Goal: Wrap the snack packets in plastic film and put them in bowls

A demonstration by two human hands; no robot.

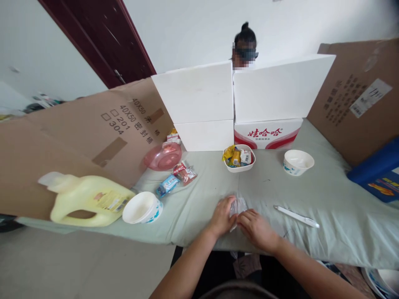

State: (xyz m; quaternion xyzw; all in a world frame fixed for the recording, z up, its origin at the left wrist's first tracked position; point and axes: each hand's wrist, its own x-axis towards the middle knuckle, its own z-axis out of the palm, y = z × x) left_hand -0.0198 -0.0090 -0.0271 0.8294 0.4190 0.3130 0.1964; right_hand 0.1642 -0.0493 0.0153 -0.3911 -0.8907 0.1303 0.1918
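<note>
A crumpled clear plastic wrapper (238, 203) is at the front of the cloth, between my two hands. My left hand (222, 216) grips its left side with curled fingers. From the right, my right hand (257, 229) pinches the near edge of the same plastic. The fingers hide whatever the wrapper may contain. Beyond my hands stands a white square bowl (239, 168) with several yellow and white snack packets (237, 156) in it. To the right of my right hand lies a white pen-like tool (296, 216).
White paper bowls stand at left (142, 207) and right (297, 162). Left are a yellow jug (93, 195), snack packets (168, 185) and a pink plastic bowl (163, 157). White boxes (202, 97) and cardboard wall the back and sides. A blue container (380, 174) lies right. Behind sits a person.
</note>
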